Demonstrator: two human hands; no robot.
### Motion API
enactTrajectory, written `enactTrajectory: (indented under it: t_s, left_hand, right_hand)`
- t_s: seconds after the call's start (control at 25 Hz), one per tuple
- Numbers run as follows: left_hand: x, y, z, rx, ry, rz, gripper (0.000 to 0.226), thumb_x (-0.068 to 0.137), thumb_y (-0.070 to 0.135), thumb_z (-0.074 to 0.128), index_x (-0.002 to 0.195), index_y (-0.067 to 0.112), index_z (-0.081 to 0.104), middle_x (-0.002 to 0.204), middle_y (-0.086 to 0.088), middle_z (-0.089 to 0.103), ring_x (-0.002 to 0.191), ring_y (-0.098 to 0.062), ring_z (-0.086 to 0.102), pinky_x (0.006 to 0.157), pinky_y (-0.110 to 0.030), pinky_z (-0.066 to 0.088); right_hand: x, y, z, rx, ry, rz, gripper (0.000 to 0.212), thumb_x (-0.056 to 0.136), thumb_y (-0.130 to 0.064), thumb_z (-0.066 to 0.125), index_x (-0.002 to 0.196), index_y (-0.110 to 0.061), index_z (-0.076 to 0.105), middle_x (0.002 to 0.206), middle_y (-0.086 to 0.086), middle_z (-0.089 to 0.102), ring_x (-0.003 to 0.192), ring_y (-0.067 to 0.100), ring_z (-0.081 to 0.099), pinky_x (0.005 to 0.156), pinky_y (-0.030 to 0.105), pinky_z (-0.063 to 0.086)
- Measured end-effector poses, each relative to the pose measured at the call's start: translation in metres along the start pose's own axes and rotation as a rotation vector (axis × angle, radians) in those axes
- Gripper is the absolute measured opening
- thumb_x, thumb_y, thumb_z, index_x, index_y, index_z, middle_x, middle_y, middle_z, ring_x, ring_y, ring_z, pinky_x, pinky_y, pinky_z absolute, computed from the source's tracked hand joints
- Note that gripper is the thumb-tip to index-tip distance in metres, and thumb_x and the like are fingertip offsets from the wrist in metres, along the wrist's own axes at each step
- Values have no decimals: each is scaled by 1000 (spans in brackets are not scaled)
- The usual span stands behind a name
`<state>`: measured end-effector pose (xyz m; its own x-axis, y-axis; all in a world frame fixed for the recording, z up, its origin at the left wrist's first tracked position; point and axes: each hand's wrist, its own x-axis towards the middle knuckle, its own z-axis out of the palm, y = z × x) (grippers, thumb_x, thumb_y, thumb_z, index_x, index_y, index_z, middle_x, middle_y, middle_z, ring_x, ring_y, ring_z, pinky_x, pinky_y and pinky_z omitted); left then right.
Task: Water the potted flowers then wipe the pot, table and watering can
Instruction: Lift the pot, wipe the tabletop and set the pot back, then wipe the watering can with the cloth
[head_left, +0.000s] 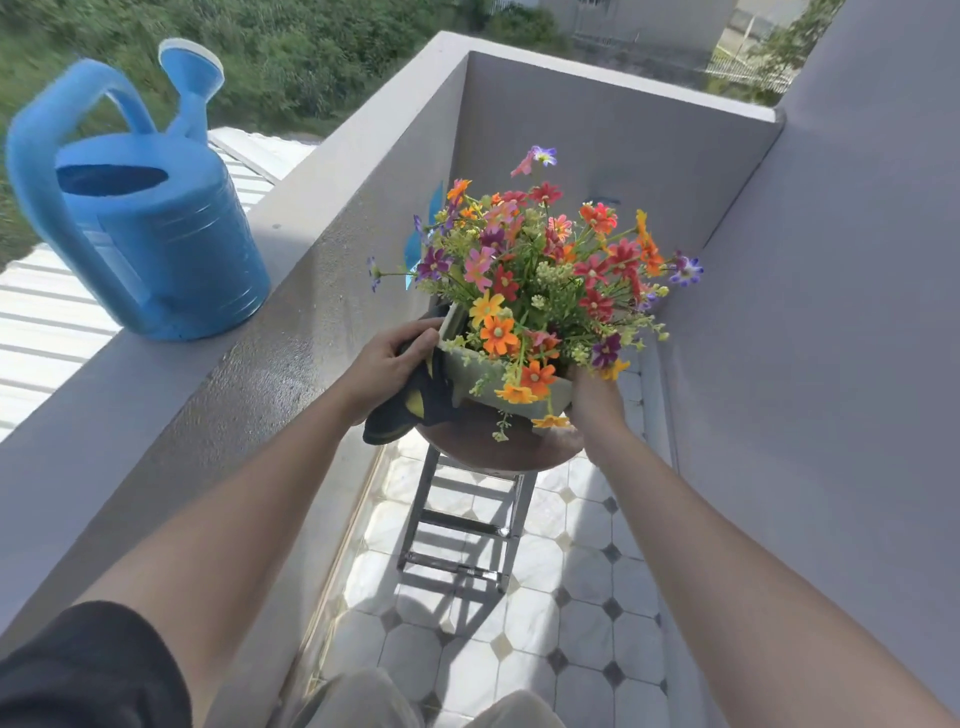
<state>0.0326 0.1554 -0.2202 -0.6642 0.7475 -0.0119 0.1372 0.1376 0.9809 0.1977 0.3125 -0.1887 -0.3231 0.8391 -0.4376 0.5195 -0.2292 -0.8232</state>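
Observation:
A pale green pot (475, 370) full of orange, red, pink and purple flowers (540, 270) stands on a small round brown table (498, 447) with metal legs. My left hand (387, 361) presses a dark blue and yellow cloth (415, 402) against the pot's left side. My right hand (592, 392) grips the pot's right corner, partly hidden by blooms. A blue watering can (156, 234) rests upright on the balcony ledge at the left, well apart from both hands.
The wide grey ledge (249, 374) runs along the left, its top looking wet. Grey walls (810, 338) close in the narrow balcony on the right and far end. Tiled floor (519, 623) lies below, and something blue shows behind the flowers.

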Motion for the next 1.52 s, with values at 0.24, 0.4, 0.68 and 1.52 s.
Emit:
enactTrajectory:
  t_s: [0.24,0.4,0.68,1.52]
  left_hand:
    - [-53,19,-16,27,212,-209,27,87,42,60,114,39,63,116,-1,63,101,-20,62,83,-33,52]
    - [-87,54,-37,80,336,-208,39,84,46,62,122,41,55,121,1,61,104,-20,59,88,-33,48]
    - [-98,167,-67,-267,445,-170,46,90,55,35,112,18,51,105,-15,66,88,-25,66,71,-34,58]
    - [-112,259,-165,-199,537,82,13,92,15,56,96,24,64,86,6,71,78,-9,64,66,-27,50]
  right_hand:
    - [-83,-1,-20,-9,-45,16,55,91,-35,47,142,-20,33,135,7,46,113,27,47,84,32,34]
    - [-133,-5,-18,148,233,-188,37,85,-14,55,122,-15,53,120,2,61,106,18,57,79,23,38]
    - [-168,-125,10,16,-239,-614,24,91,-28,51,111,-17,59,93,-8,63,89,10,59,74,21,46]
    - [-173,-238,61,37,-964,-755,16,91,-34,57,103,-26,64,104,1,70,94,11,61,81,26,47]
